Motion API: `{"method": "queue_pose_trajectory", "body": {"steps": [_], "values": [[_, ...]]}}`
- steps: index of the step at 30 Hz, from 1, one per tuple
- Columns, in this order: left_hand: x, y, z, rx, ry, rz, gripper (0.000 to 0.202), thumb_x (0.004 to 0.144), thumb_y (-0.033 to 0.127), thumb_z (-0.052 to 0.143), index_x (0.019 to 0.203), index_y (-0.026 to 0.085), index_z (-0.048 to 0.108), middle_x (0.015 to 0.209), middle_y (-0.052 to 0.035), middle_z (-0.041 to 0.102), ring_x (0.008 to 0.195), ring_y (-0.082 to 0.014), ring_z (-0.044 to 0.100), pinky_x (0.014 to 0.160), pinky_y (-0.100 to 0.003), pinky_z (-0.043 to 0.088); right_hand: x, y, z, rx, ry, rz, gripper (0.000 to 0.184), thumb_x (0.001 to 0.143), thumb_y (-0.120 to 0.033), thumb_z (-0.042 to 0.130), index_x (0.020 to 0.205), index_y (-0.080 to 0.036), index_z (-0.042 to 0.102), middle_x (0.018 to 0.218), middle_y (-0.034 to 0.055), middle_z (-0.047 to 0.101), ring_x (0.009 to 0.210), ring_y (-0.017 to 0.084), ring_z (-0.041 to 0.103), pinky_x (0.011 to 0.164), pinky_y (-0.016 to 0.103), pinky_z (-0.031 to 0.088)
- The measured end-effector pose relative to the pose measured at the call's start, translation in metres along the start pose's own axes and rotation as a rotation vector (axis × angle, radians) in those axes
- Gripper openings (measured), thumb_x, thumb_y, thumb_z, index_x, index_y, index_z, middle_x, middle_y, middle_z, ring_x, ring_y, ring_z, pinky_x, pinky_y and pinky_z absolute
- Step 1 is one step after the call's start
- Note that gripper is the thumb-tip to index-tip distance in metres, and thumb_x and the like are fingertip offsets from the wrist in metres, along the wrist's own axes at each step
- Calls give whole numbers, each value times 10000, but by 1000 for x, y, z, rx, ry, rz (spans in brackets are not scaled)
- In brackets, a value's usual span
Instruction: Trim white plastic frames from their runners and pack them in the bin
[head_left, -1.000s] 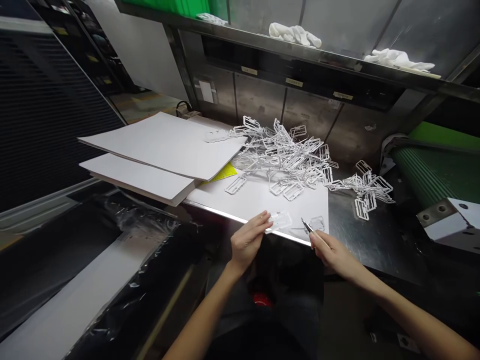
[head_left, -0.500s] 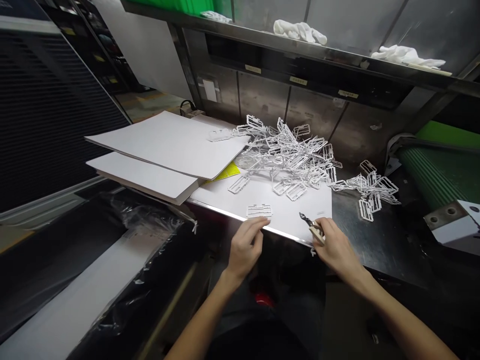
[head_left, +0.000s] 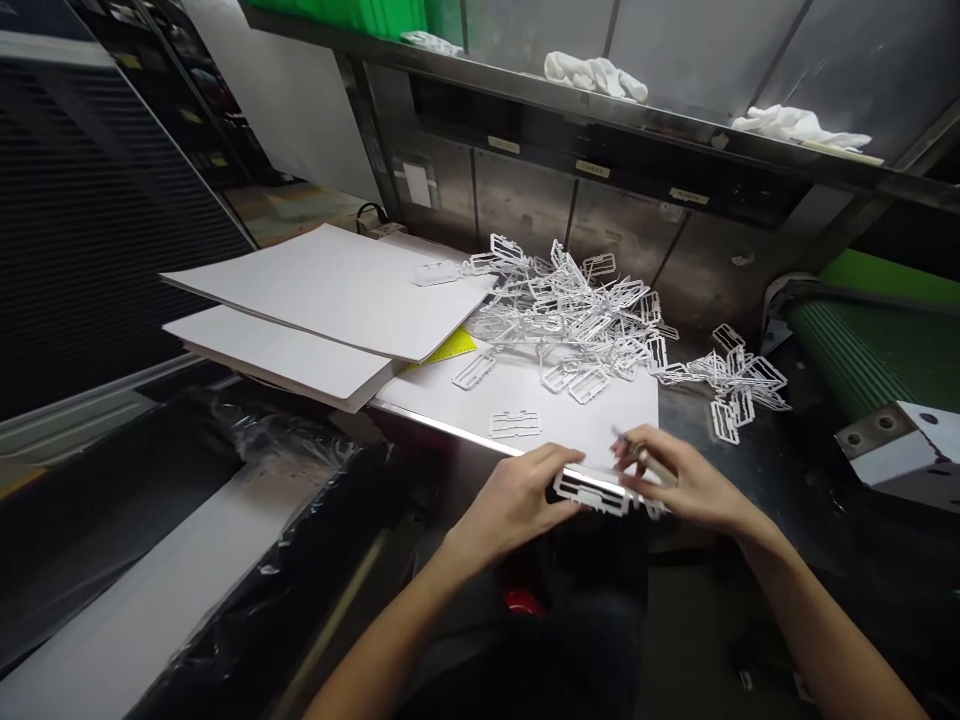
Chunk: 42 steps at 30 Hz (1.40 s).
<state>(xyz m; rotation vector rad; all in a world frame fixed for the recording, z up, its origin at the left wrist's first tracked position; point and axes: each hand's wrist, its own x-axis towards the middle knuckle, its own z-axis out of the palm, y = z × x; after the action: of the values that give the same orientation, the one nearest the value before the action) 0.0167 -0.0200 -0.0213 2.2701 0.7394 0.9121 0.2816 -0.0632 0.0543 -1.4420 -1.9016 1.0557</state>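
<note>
My left hand [head_left: 517,500] pinches the left end of a white plastic frame [head_left: 591,493] at the front edge of the work surface. In my right hand [head_left: 686,485] are small cutting nippers [head_left: 652,466], their jaws blurred and pointing to the upper left. Fingers of that hand are at the frame's right end; whether they grip it too, I cannot tell. Just beyond my left hand, another white plastic frame [head_left: 515,424] lies flat on a white sheet [head_left: 442,402]. Farther back is a tangled heap of similar frames [head_left: 592,310].
Stacked white boards [head_left: 330,290] lie to the left, with something yellow [head_left: 454,345] under their corner. A smaller pile of frames [head_left: 739,380] is on the dark bench at right, near a green ribbed conveyor belt [head_left: 862,340]. White gloves [head_left: 596,75] rest on the shelf above.
A white plastic frame is now between my hands at the table edge. My left hand has moved right and closed on it. My right hand still holds the nippers.
</note>
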Motion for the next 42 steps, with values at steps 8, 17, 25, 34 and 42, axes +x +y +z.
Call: {"method": "queue_pose_trajectory", "body": {"steps": [8,17,25,34,42], "values": [[-5,-17,0,154,450,-236,463,809,310,910,1197,215,676,1058,-34,751,889,-213,740,775,-321,603,-17,23,15,11,117,309,585,1034,-774,493,1031,-210,647,896,42,675,720,215,647,652,325,455],[-2,-2,9,186,424,-217,458,814,332,909,1179,205,663,1041,-44,745,887,-221,728,774,-327,586,-16,20,36,169,-16,343,628,1041,-798,446,1069,-197,628,932,37,662,752,203,663,653,307,463],[1,2,1,23,442,-320,345,943,511,741,1114,211,744,960,-58,780,678,-171,670,662,-288,558,-19,21,36,165,-10,306,633,1038,-804,457,1070,-198,635,922,36,658,744,191,634,657,304,463],[4,-10,-22,-793,-75,-669,707,890,812,554,710,144,698,471,-25,606,331,-77,424,342,-186,296,-27,4,34,222,-71,299,608,1052,-770,476,998,-191,655,896,33,648,722,180,603,624,290,421],[0,-7,-26,-831,-150,-640,725,870,835,578,667,146,675,430,-9,568,315,-58,406,339,-163,269,-24,-8,35,321,-114,335,695,990,-817,515,1094,-154,698,881,47,642,660,174,593,590,283,394]]}}
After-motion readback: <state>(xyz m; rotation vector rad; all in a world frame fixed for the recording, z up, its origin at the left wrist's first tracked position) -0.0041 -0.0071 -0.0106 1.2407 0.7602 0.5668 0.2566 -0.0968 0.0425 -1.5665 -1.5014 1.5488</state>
